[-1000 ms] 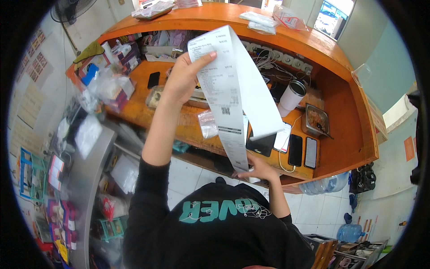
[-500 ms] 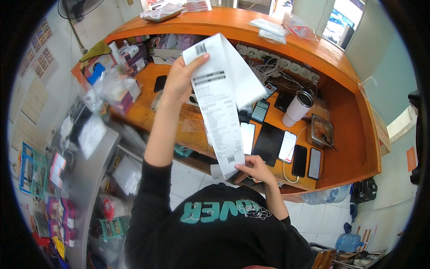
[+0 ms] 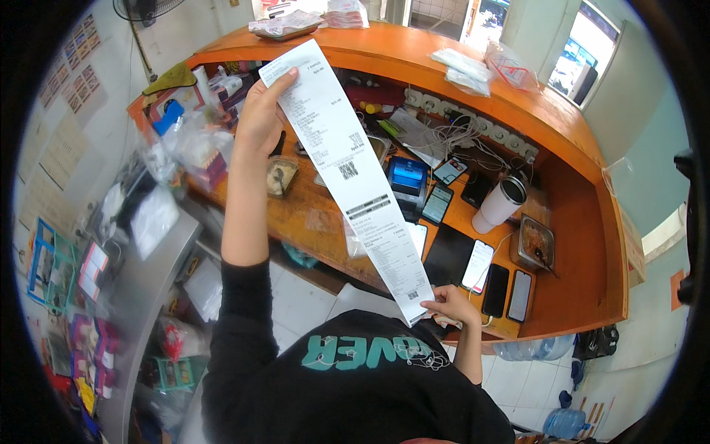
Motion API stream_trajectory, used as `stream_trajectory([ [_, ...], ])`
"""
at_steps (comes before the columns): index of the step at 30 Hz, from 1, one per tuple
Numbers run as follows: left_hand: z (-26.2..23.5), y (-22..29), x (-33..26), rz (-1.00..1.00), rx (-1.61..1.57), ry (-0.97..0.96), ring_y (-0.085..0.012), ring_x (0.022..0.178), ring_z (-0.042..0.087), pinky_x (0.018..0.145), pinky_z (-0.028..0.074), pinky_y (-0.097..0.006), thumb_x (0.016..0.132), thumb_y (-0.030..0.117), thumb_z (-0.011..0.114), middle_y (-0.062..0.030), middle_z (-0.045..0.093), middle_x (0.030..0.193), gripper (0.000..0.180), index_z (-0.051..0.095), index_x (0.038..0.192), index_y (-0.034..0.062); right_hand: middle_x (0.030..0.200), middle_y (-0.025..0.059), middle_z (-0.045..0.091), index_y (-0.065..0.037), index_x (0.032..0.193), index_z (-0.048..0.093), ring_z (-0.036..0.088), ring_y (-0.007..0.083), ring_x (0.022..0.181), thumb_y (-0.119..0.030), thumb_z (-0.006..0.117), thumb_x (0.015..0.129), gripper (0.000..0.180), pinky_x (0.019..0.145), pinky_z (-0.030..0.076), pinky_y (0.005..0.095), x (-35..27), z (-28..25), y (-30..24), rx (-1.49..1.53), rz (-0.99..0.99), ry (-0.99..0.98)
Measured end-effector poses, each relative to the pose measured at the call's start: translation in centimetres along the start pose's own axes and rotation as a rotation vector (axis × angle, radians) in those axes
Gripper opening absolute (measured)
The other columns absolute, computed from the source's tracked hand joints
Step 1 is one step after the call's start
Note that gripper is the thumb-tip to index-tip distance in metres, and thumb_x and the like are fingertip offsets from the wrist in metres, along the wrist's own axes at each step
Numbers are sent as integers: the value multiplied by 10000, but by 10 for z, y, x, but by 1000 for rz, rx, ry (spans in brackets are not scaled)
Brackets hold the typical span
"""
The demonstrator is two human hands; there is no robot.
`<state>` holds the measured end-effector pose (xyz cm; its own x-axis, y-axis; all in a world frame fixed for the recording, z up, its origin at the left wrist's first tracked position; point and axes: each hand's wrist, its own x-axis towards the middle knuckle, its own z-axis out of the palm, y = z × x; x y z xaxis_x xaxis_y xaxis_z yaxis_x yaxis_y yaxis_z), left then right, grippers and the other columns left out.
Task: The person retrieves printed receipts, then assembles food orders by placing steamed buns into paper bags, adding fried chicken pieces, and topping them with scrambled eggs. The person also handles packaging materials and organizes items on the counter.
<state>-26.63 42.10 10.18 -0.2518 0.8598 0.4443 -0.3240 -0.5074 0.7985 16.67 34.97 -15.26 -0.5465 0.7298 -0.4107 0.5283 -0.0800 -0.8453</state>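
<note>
A long white printed receipt (image 3: pixel 347 189) stretches diagonally between my hands, unfolded, with dark bands and square codes on it. Its upper end is pinched by my left hand (image 3: pixel 262 115), thumb on the printed face. Lower down and to the right, my right hand (image 3: pixel 452 305) pinches the bottom end between thumb and finger. Behind the paper sits a blue-and-black receipt printer (image 3: pixel 408 181). Several phones lie right of it, among them a white-screened phone (image 3: pixel 478 266) with a cable and a dark phone (image 3: pixel 495 291). A flat black object (image 3: pixel 449 255) lies partly behind the receipt.
A pale tumbler (image 3: pixel 499 203) stands beside a metal food tray (image 3: pixel 534 243) holding a utensil. Tangled cables and a row of sockets (image 3: pixel 473 126) run along the orange counter's (image 3: pixel 399 41) inner wall. Plastic bags (image 3: pixel 196 140) crowd the left, above a grey metal table (image 3: pixel 151 288).
My left hand has moved left and slightly down, my right hand right and down. The receipt's folded-over upper part now lies opened out in one long strip, uncovering the printer behind it.
</note>
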Motion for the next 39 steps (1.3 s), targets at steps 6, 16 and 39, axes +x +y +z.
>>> stream_trajectory([
  [6, -8, 11, 7, 29, 68, -30, -150, 900, 691, 787, 549, -302, 932, 156, 654, -85, 717, 1013, 176, 667, 1055, 31, 794, 53, 707, 50, 1006, 720, 608, 61, 653, -165, 763, 848, 270, 587, 490, 220, 6, -6, 10, 61, 37, -1],
  [16, -100, -17, -3, 265, 984, 678, -277, 1129, 583, 956, 460, -390, 888, 189, 696, -186, 586, 1271, 442, 571, 1238, -52, 779, -30, 598, -2, 927, 617, 523, 27, 737, -152, 638, 947, 154, 637, 413, 208, -10, -36, -65, 172, -296, 460],
  [39, 68, -127, -148, -392, 394, -458, -17, 756, 528, 659, 430, -197, 982, 173, 588, 23, 631, 818, 180, 653, 954, 7, 778, 79, 681, -5, 880, 677, 637, 171, 694, -135, 751, 820, 161, 639, 487, 278, 23, -14, -160, -81, -771, 498],
])
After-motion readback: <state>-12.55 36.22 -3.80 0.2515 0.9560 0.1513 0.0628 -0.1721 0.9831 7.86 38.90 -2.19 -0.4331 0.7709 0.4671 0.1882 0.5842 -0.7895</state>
